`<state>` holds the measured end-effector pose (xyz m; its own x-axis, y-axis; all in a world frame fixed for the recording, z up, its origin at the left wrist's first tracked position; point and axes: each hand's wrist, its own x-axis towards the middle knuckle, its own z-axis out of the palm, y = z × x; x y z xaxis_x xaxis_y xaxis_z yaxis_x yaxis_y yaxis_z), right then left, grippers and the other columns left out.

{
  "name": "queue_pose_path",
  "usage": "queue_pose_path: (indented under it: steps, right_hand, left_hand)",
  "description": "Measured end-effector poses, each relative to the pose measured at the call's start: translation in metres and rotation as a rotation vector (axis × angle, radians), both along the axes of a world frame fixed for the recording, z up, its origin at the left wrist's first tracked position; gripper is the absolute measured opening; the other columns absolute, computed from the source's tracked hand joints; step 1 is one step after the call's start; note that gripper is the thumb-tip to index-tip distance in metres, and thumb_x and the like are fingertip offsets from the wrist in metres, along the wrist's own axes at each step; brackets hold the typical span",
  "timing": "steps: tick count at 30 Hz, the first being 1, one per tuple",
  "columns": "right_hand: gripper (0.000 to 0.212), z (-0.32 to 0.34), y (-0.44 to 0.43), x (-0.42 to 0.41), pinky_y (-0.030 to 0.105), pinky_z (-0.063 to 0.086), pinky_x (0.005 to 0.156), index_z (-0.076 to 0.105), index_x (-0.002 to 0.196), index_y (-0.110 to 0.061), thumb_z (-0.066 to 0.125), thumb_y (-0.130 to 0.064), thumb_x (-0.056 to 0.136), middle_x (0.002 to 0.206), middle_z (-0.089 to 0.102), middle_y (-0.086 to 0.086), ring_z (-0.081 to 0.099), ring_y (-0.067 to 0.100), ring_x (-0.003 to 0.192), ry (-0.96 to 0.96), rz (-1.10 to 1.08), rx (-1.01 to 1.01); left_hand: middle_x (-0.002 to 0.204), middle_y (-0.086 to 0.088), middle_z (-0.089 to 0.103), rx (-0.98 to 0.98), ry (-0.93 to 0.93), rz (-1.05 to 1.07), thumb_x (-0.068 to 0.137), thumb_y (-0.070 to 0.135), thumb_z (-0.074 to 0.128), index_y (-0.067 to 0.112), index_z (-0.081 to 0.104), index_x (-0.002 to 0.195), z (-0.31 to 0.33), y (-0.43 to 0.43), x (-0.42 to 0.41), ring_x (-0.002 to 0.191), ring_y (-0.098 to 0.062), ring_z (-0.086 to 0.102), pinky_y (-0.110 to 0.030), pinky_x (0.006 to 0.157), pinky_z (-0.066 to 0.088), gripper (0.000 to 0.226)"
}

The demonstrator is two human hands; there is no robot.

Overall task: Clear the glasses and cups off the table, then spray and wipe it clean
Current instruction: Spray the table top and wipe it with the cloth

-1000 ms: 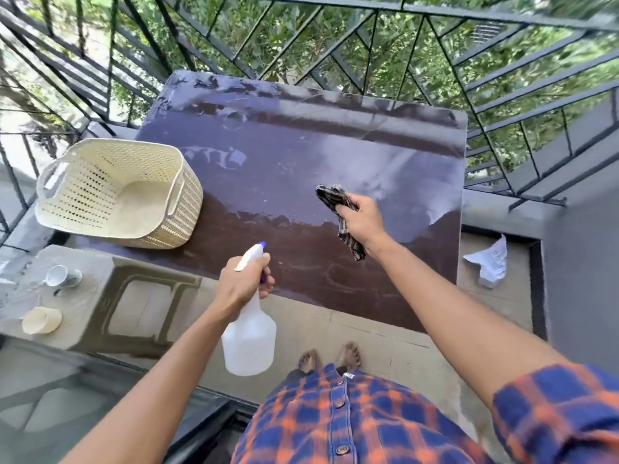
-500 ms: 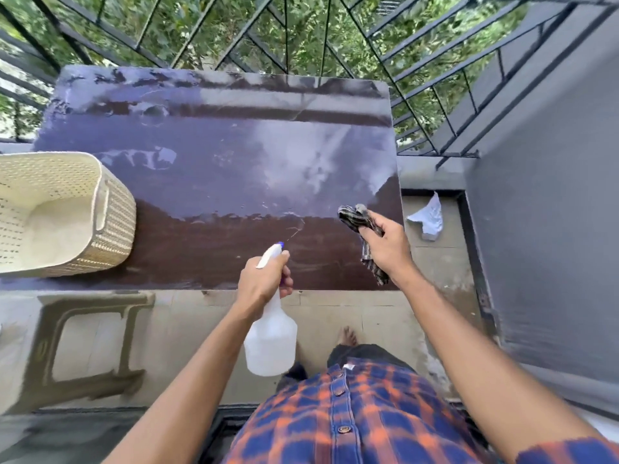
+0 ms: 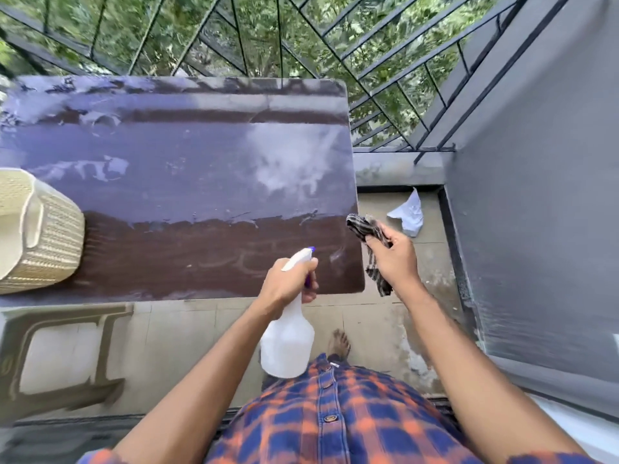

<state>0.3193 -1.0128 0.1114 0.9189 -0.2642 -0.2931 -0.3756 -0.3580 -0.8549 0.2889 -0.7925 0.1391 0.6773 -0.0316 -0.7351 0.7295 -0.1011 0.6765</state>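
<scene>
Black metal railing (image 3: 385, 72) is fencing a balcony, with green leaves showing beyond it. A long dark brown rectangular table (image 3: 187, 195) is standing against it, its far part shining with a wet film. The person's left hand (image 3: 288, 283) is gripping the neck of a white translucent plastic spray bottle (image 3: 288, 343) with a blue-tipped nozzle, fingers curled round the trigger. The nozzle is pointing over the table's near right corner, and the bottle's body is hanging below the hand, in front of the near edge. The right hand (image 3: 393, 259) is clutching a dark checked cloth (image 3: 360, 226), which is bunching above the fingers and trailing down past the wrist. This hand is hovering just off the table's right edge; whether the cloth is touching the table cannot be told. A cream perforated plastic basket (image 3: 50, 242) is sitting on the table's left end, well apart from both hands. A crumpled white scrap (image 3: 405, 216) is lying on the tiled floor (image 3: 187, 329) beyond the right hand, beside a grey wall (image 3: 536, 195).
</scene>
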Motion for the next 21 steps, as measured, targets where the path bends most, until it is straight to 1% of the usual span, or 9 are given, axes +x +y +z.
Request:
queue_pose_path:
  steps: [2,4,6,8,10,12,14,18,21]
  right_hand:
    - [0.044,-0.001,-0.012,-0.003,0.039,0.053,0.093,0.071,0.122,-0.026,0.066,-0.038,0.079,0.084,0.071,-0.028,0.071,0.013,0.096,0.0,0.0,0.003]
    - [0.046,-0.004,-0.023,-0.008,0.042,0.053,0.092,0.071,0.121,-0.025,0.066,-0.038,0.078,0.089,0.076,-0.015,0.072,0.018,0.095,0.013,-0.014,0.016]
    - [0.036,-0.004,-0.029,-0.013,0.046,0.053,0.092,0.072,0.119,-0.024,0.069,-0.029,0.083,0.101,0.076,0.004,0.07,0.03,0.097,0.015,-0.034,0.014]
    - [0.034,-0.003,-0.032,-0.018,0.043,0.053,0.09,0.071,0.123,-0.019,0.07,-0.017,0.089,0.107,0.075,0.013,0.071,0.025,0.091,0.03,-0.044,0.025]
    - [0.036,-0.006,-0.032,-0.022,0.038,0.054,0.086,0.069,0.125,-0.015,0.069,-0.012,0.09,0.105,0.076,0.011,0.065,0.013,0.082,0.036,-0.042,0.041]
    - [0.036,-0.011,-0.033,-0.027,0.035,0.052,0.085,0.07,0.124,-0.015,0.07,-0.013,0.089,0.096,0.076,-0.003,0.061,0.009,0.083,0.04,-0.036,0.05]
    - [0.036,-0.014,-0.03,-0.031,0.031,0.051,0.084,0.07,0.124,-0.016,0.07,-0.014,0.089,0.091,0.072,-0.012,0.063,0.006,0.083,0.053,-0.028,0.054]
    - [0.038,-0.014,-0.015,-0.034,0.021,0.049,0.082,0.068,0.128,-0.017,0.07,-0.015,0.089,0.101,0.074,-0.013,0.064,-0.002,0.081,0.066,0.004,0.078]
    - [0.037,-0.012,0.002,-0.035,0.018,0.048,0.076,0.07,0.125,-0.021,0.069,-0.013,0.089,0.093,0.072,-0.02,0.061,-0.002,0.077,0.052,0.053,0.075]
  left_hand:
    - [0.057,-0.011,0.055,0.003,0.009,-0.02,0.092,0.028,0.063,0.007,0.057,0.064,-0.001,-0.017,-0.003,0.056,-0.028,0.057,-0.039,0.063,0.059,0.035]
    - [0.057,-0.012,0.052,0.004,0.023,-0.016,0.09,0.028,0.065,0.006,0.059,0.069,-0.001,-0.028,-0.008,0.054,-0.027,0.054,-0.042,0.064,0.061,0.031]
    - [0.062,-0.015,0.057,0.02,0.022,-0.017,0.09,0.028,0.066,0.003,0.063,0.072,0.0,-0.032,-0.012,0.057,-0.028,0.057,-0.04,0.064,0.058,0.031]
    - [0.067,-0.015,0.064,0.057,0.016,-0.036,0.09,0.03,0.068,0.002,0.067,0.071,-0.002,-0.031,-0.017,0.058,-0.027,0.059,-0.04,0.065,0.057,0.033]
    - [0.066,-0.014,0.066,0.1,0.017,-0.058,0.085,0.033,0.07,0.004,0.068,0.069,-0.005,-0.024,-0.022,0.058,-0.027,0.06,-0.046,0.068,0.061,0.034]
    - [0.06,-0.01,0.058,0.093,0.038,-0.03,0.085,0.031,0.069,0.005,0.066,0.073,-0.009,-0.016,-0.03,0.056,-0.026,0.053,-0.053,0.069,0.061,0.03]
    - [0.06,-0.01,0.054,0.074,0.045,0.015,0.088,0.028,0.069,0.0,0.067,0.08,-0.008,-0.005,-0.038,0.056,-0.026,0.05,-0.047,0.065,0.06,0.029]
    - [0.069,-0.013,0.067,0.087,0.009,0.004,0.095,0.029,0.066,-0.005,0.07,0.077,-0.005,0.021,-0.052,0.066,-0.023,0.063,-0.041,0.069,0.06,0.039]
    - [0.065,-0.014,0.062,0.091,0.023,0.029,0.097,0.028,0.062,-0.003,0.065,0.072,-0.007,0.038,-0.06,0.066,-0.028,0.061,-0.032,0.057,0.055,0.039]
